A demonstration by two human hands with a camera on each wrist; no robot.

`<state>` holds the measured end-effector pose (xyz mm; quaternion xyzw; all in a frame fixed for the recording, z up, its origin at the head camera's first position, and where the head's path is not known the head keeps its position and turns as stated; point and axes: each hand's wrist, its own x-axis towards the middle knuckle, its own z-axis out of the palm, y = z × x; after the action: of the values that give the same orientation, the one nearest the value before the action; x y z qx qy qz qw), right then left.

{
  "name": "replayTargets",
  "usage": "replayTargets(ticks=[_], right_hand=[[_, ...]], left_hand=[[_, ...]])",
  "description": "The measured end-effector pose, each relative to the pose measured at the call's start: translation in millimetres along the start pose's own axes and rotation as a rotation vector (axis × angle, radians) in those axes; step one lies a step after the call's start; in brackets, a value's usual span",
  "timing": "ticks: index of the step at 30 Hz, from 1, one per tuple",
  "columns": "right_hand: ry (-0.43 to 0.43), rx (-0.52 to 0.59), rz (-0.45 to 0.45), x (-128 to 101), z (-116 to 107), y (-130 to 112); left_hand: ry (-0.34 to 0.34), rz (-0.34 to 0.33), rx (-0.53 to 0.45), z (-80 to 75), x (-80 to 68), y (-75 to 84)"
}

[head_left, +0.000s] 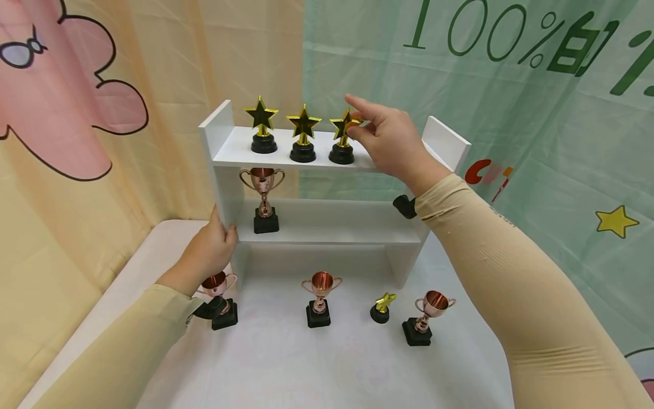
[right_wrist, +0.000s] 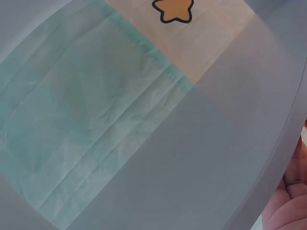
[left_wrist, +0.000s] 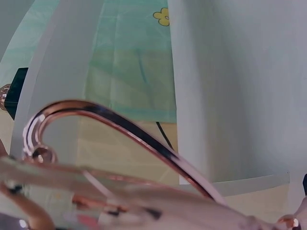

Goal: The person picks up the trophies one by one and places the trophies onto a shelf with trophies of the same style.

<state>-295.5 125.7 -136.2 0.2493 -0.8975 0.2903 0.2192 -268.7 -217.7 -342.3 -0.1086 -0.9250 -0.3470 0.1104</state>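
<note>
A white two-tier shelf (head_left: 232, 150) stands on a white table (head_left: 286, 369). Three gold star trophies line its top board: left (head_left: 261, 126), middle (head_left: 304, 135) and right (head_left: 341, 142). My right hand (head_left: 357, 119) pinches the right star between thumb and fingers, its base resting on the board. My left hand (head_left: 223, 225) grips the shelf's left side panel, thumb in front. A copper cup trophy (head_left: 264, 200) stands on the middle board. The left wrist view shows a blurred copper cup handle (left_wrist: 100, 117) close up. The right wrist view shows only part of my right hand's palm (right_wrist: 292, 191).
On the table in front of the shelf stand three copper cup trophies, left (head_left: 221, 301), middle (head_left: 319, 298) and right (head_left: 426, 319). A small gold star trophy (head_left: 382, 307) leans between the last two. Printed cloth backdrops (head_left: 536, 113) hang behind and to the sides.
</note>
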Motion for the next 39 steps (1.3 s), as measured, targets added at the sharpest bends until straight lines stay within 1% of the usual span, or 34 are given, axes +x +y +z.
replayTargets(ticks=[7,13,17,21,24,27,32,36,39], right_hand=[[0.017,-0.029,-0.014,-0.5,0.8,-0.3],[0.018,-0.040,-0.012,-1.2,2.7,-0.3],[0.011,-0.030,-0.010,-2.5,2.3,-0.6],[0.001,-0.002,0.019,-5.4,-1.1,-1.7],[0.019,0.009,0.033,-10.5,-5.5,-1.9],[0.075,0.009,-0.001,-19.1,-9.7,-0.7],[0.170,0.034,-0.113,-38.2,-14.1,4.0],[0.189,0.062,-0.183,-55.1,-15.5,10.0],[0.189,0.086,-0.217,-68.2,-15.8,15.6]], left_hand=[[-0.011,-0.006,-0.001,-0.5,-0.4,3.2],[-0.012,-0.009,-0.001,0.8,-0.5,2.7],[-0.014,-0.011,-0.003,2.3,-0.5,1.2],[-0.019,-0.010,-0.005,3.2,-0.2,0.3],[-0.017,-0.008,-0.001,3.3,-0.5,0.1],[-0.012,-0.008,0.003,3.0,-1.0,0.8],[-0.011,-0.012,0.002,2.0,-1.3,1.9],[-0.010,-0.020,0.011,1.2,-0.9,2.3],[-0.010,-0.023,0.011,0.9,-0.7,2.4]])
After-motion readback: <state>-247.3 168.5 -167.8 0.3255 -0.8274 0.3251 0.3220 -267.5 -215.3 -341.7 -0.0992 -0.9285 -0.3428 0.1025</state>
